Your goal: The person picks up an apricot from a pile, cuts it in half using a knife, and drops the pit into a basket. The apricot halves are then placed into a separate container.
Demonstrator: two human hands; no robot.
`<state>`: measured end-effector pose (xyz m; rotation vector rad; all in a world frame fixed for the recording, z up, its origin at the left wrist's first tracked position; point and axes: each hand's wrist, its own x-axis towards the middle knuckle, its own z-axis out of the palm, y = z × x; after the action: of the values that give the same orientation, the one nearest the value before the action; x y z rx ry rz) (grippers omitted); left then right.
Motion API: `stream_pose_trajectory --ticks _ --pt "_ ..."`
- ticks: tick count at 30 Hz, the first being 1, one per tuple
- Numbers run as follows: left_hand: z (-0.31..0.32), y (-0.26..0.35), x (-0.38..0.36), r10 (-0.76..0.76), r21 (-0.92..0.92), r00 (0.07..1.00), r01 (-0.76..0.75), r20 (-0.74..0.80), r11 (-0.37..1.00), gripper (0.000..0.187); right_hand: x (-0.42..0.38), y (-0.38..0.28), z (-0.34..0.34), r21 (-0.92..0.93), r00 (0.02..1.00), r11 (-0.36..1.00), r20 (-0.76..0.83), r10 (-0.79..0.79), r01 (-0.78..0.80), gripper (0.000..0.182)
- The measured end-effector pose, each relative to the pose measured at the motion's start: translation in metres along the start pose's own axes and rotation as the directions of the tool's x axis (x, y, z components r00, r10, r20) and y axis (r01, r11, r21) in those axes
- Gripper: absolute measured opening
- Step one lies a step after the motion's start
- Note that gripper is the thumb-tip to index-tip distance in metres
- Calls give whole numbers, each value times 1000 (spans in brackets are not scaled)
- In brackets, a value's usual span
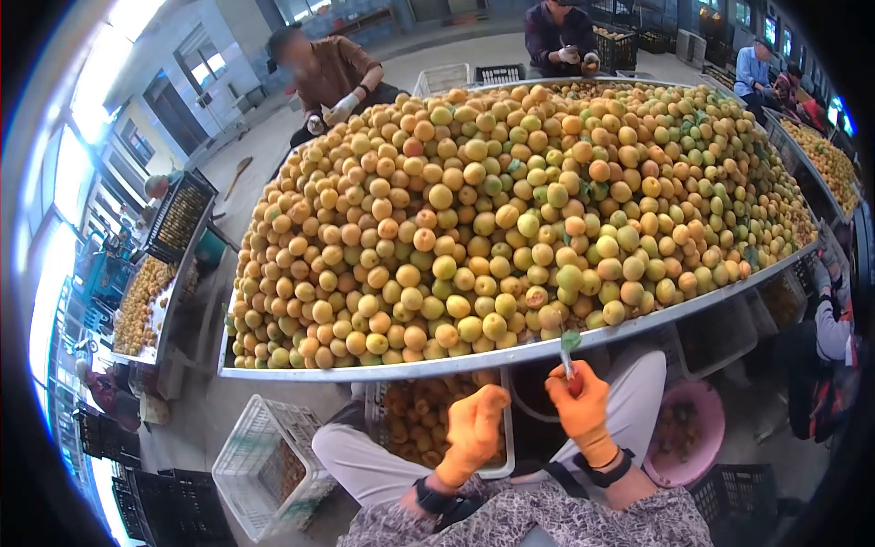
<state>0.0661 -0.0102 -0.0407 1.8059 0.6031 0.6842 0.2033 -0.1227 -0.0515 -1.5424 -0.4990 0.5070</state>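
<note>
A huge heap of yellow and orange apricots [510, 210] fills a metal sorting table [383, 371] in front of me. I sit at its near edge, both hands in orange gloves. My right hand [578, 401] is closed around a small tool with a thin stem and a green tip [569, 345], held just below the table rim. My left hand [474, 428] hovers with curled fingers over a white crate of apricots [415, 424] between my knees. Whether the left hand holds a fruit cannot be seen.
A white lattice crate [264, 460] stands at my left, a pink basin [697, 438] at my right, black crates [173, 506] on the floor. Other people sit around the table's far side [333, 77] and right edge [829, 328]. More fruit tables lie left [141, 305] and right [829, 159].
</note>
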Motion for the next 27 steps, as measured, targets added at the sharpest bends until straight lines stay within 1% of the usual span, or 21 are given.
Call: stream_pose_trajectory --ticks 1,2,3,4,5,6,7,8,10,12,14,16,18,19,20,21,22,24,25,26,27 --pt "-15 6 -5 -256 -72 966 257 27 964 22 7 -6 -8 -152 990 983 -77 -118 105 17" --pt "-30 -6 1 -104 381 994 84 30 921 15 13 -9 -15 -304 962 935 -140 -235 184 20" --pt "-40 -13 2 49 584 999 -43 7 810 18 16 0 -25 -379 962 920 -197 -191 105 24" --pt "-48 -10 7 202 756 979 -145 17 638 21 19 10 -28 -258 950 959 -249 -187 121 27" --pt "-56 -12 14 183 770 982 -78 -50 634 26 22 16 -30 -195 938 964 -260 -228 180 30" --pt "-63 -6 28 253 754 964 -110 -77 648 24 23 17 -31 -134 924 962 -275 -266 237 34" --pt "-68 -3 46 274 714 958 -135 -82 687 23 22 21 -34 -42 969 992 -214 -122 116 39" --pt "-72 -1 66 297 671 951 -162 -90 724 22 19 20 -32 -28 969 992 -210 -128 124 39" --pt "-77 0 106 286 630 947 -132 -148 765 22 9 -2 -30 167 998 985 -55 -31 40 36" --pt "-79 -10 148 335 639 915 -122 -225 760 24 4 -20 -27 269 999 963 -40 -2 12 39" --pt "-79 -22 183 298 596 907 -68 -297 800 28 2 -27 -33 296 999 954 17 36 -39 40" --pt "-77 -36 214 282 624 895 -5 -346 781 33 2 -24 -43 294 992 949 87 90 -111 44" --pt "-73 -46 235 71 644 917 219 -393 733 42 1 -27 -44 329 992 936 66 107 -123 43" --pt "-73 -54 243 41 723 934 247 -356 646 51 1 -27 -45 295 988 943 64 143 -156 40" --pt "-71 -62 250 92 779 932 234 -349 582 50 2 -30 -46 259 982 947 58 182 -191 38" --pt "-69 -57 254 69 788 932 258 -355 558 48 3 -37 -45 261 980 945 68 187 -198 33" --pt "-68 -52 257 42 798 932 285 -361 532 46 7 -44 -41 258 979 944 63 196 -206 33" --pt "-70 -55 260 90 773 932 234 -351 590 42 10 -54 -32 219 957 934 136 257 -282 32" --pt "-74 -56 256 204 667 909 100 -362 739 39 11 -50 -28 232 954 929 155 256 -287 34" --pt "-75 -55 247 88 370 902 83 -424 925 38 13 -51 -24 227 953 930 161 257 -290 34" --pt "-76 -37 235 -45 55 919 72 -391 996 38 16 -54 -19 299 937 895 215 275 -331 36"
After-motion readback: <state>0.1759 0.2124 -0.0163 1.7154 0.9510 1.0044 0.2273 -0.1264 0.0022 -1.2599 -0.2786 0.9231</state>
